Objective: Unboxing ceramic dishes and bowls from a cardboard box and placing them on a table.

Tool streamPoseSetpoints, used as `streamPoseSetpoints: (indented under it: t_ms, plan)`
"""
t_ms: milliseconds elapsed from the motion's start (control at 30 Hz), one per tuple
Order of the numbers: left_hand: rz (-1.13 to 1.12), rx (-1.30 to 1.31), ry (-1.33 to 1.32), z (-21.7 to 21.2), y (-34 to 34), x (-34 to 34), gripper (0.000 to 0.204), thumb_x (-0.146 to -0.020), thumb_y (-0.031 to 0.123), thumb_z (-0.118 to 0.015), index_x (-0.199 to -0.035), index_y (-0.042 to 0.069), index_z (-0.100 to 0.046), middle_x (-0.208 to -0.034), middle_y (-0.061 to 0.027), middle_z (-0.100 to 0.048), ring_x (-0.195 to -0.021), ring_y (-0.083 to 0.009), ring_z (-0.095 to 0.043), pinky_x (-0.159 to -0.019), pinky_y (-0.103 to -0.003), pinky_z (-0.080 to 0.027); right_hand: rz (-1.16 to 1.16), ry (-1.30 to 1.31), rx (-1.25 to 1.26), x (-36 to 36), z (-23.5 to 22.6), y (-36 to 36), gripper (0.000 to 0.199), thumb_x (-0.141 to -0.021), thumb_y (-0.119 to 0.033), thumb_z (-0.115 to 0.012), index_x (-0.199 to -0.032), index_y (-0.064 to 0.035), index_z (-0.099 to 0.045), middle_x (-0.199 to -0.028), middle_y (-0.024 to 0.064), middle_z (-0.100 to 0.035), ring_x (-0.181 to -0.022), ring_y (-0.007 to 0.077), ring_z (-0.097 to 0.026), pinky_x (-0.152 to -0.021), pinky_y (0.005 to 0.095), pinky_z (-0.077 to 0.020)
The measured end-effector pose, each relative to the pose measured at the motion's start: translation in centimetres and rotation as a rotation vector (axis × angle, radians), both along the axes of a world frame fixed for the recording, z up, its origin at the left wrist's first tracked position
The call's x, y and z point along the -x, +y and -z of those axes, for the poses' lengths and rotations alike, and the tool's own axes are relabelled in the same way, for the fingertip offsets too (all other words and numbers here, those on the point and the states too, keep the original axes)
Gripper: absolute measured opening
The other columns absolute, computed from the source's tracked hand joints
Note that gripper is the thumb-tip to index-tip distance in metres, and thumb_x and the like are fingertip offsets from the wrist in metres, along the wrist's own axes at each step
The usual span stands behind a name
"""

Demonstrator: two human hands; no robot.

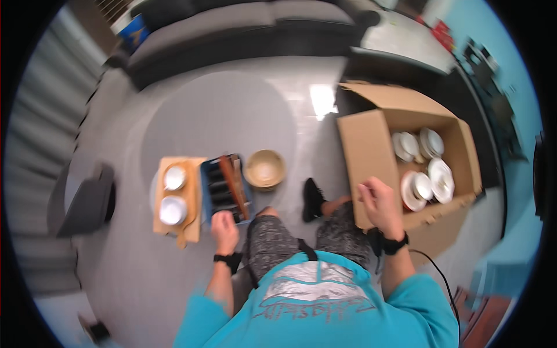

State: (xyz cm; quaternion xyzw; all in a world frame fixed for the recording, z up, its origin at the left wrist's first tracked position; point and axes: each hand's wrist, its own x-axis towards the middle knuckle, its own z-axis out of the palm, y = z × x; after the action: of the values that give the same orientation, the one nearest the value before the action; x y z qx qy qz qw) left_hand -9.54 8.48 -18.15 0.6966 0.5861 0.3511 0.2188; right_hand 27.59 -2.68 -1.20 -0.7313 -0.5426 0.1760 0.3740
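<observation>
My left hand (225, 233) is at the near edge of a blue bin (250, 213), its fingers curled; what they hold, if anything, is hidden. In the bin are several black objects (219, 187) and long brown wooden pieces (231, 180). My right hand (382, 206) is above the left flap of an open cardboard box (364, 152), its fingers curled in and nothing visible in them. Inside the box, white bowls (404, 146), a plate-like white dish (441, 181) and other white crockery (422, 187) are grouped together.
A tan bowl (265, 168) stands beside the bin. Left of the bin, white bowls (173, 210) sit on a wooden board with a handle (190, 197), over a lighter board (164, 223). A grey sofa (232, 35) lies across the far side, a grey chair (84, 203) at the left.
</observation>
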Motion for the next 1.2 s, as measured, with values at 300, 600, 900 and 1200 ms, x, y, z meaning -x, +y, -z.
streamPoseSetpoints:
  t_ms: [300, 600, 900, 1200]
  plan:
    - [0.109, 0.065, 0.11, -1.4, -3.9, -0.4, 0.015, -0.09, 0.012, -0.052, -0.086, -0.002, -0.057, -0.084, -0.017, -0.054, -0.08, -0.0342, -0.054, -0.072, -0.041, -0.043, 0.192, -0.041, -0.086, -4.7, -0.4, -4.3, 0.022, -0.085, -0.017, -0.062, -0.075, 0.002, -0.057, -0.069, 0.0158, -0.057, -0.063, 0.0301, -0.057, -0.057, 0.0377, -0.0439]
    - [0.224, 0.024, 0.14, -3.6, -3.7, -3.9, 0.013, -0.084, 0.01, -0.061, -0.08, -0.001, -0.056, -0.079, -0.014, -0.055, -0.073, -0.0297, -0.055, -0.068, -0.038, -0.045, 0.434, 0.467, -0.192, -9.7, 5.4, -6.2, 0.028, -0.088, -0.023, -0.061, -0.075, 0.0014, -0.058, -0.062, 0.0077, -0.059, -0.059, 0.0149, -0.059, -0.054, 0.03, -0.0478]
    - [0.333, 0.012, 0.156, -3.9, -4.9, -6.2, 0.009, -0.087, 0.008, -0.056, -0.085, -0.001, -0.057, -0.082, -0.0156, -0.056, -0.073, -0.0315, -0.056, -0.066, -0.039, -0.045, 0.672, 1.044, -0.232, -14.3, 10.6, -10.0, 0.022, -0.092, -0.027, -0.058, -0.085, -0.0059, -0.058, -0.08, 0.0021, -0.061, -0.062, 0.0078, -0.056, -0.055, 0.0216, -0.0482]
    - [0.32, 0.045, 0.229, -3.9, -5.1, -4.8, 0.016, -0.085, 0.016, -0.061, -0.079, 0.001, -0.057, -0.077, -0.0162, -0.057, -0.072, -0.0347, -0.057, -0.064, -0.041, -0.045, 0.686, 0.798, -0.101, -14.2, 14.3, -9.9, 0.023, -0.092, -0.027, -0.057, -0.08, -0.0082, -0.059, -0.066, -0.0038, -0.053, -0.055, 0.0039, -0.045, -0.049, 0.0187, -0.0346]
